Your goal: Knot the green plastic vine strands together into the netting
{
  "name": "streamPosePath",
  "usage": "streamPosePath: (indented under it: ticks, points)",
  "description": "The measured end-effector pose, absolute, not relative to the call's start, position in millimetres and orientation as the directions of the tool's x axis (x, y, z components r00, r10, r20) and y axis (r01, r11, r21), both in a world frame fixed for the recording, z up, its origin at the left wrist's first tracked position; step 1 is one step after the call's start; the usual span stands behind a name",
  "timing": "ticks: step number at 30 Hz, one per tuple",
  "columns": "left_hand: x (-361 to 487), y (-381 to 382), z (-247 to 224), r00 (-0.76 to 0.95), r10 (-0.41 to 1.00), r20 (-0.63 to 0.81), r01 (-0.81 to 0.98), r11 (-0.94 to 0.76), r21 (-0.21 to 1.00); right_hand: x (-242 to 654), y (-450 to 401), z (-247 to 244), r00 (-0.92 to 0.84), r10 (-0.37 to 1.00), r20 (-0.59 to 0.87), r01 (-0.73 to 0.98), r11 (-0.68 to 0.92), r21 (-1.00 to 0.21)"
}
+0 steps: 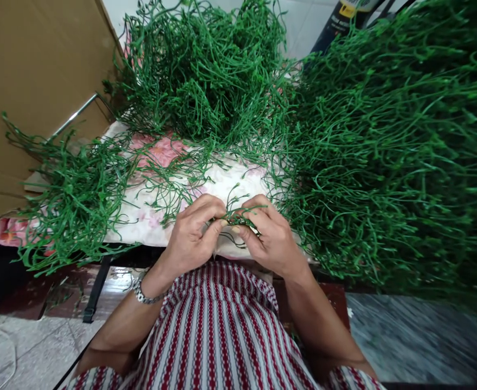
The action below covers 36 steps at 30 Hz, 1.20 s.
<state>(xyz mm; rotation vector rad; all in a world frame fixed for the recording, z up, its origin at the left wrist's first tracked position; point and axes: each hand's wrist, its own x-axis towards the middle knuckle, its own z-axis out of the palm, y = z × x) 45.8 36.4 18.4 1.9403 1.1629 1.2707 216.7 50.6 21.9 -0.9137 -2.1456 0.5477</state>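
Thin green stems (235,218) are pinched between both hands, just above the front edge of a floral cloth (228,176). My left hand (195,230), with a metal watch on its wrist, has thumb and fingers pressed together on the stems' left part. From the right, my right hand (269,233) grips the same stems with thumb and forefinger. A few loose stems (173,197) lie on the cloth beyond my left hand. The lower ends of the held stems are partly hidden by the fingers.
Green stems form a large heap (397,162) on the right, another pile (206,70) at the back and a smaller pile (76,200) on the left. A cardboard sheet (39,70) stands at the back left. Behind the right heap is a dark cylindrical object (336,27).
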Motion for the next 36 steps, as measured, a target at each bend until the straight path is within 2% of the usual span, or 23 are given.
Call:
streamPosePath:
  ticks: [5, 9, 12, 19, 23, 28, 33, 36]
  points:
    - [46.0, 32.7, 16.6, 0.209, 0.879, 0.429, 0.404, -0.477, 0.781, 218.1, 51.1, 20.6, -0.53, 0.742, 0.41, 0.395, 0.644, -0.656]
    - [45.7, 32.7, 15.8, 0.246, 0.901, 0.357, 0.46, -0.433, 0.775, 220.3, 51.1, 19.9, -0.564, 0.744, 0.359, 0.445, 0.64, -0.627]
    - [44.7, 33.8, 17.0, 0.272, 0.901, 0.338, 0.438, -0.428, 0.79, 221.8, 51.3, 18.4, -0.592, 0.725, 0.353, 0.452, 0.661, -0.599]
    - [44.9, 32.0, 18.5, 0.26, 0.858, 0.443, 0.339, -0.511, 0.79, 220.7, 54.1, 14.6, -0.637, 0.679, 0.364, 0.329, 0.667, -0.669]
    - [46.0, 29.8, 10.2, 0.294, 0.847, 0.442, 0.313, -0.523, 0.793, 221.3, 55.6, 11.4, -0.65, 0.68, 0.339, 0.32, 0.649, -0.69]
    - [45.0, 30.7, 7.2, 0.304, 0.876, 0.374, 0.414, -0.476, 0.776, 223.2, 57.5, 8.8, -0.675, 0.655, 0.339, 0.362, 0.695, -0.621]
    - [40.9, 35.2, 19.8, 0.395, 0.872, 0.29, 0.499, -0.468, 0.73, 226.4, 59.4, 10.5, -0.709, 0.609, 0.355, 0.362, 0.747, -0.558]
    - [39.5, 36.5, 24.7, 0.441, 0.86, 0.257, 0.527, -0.479, 0.702, 228.1, 58.9, 17.0, -0.724, 0.625, 0.293, 0.437, 0.743, -0.506]
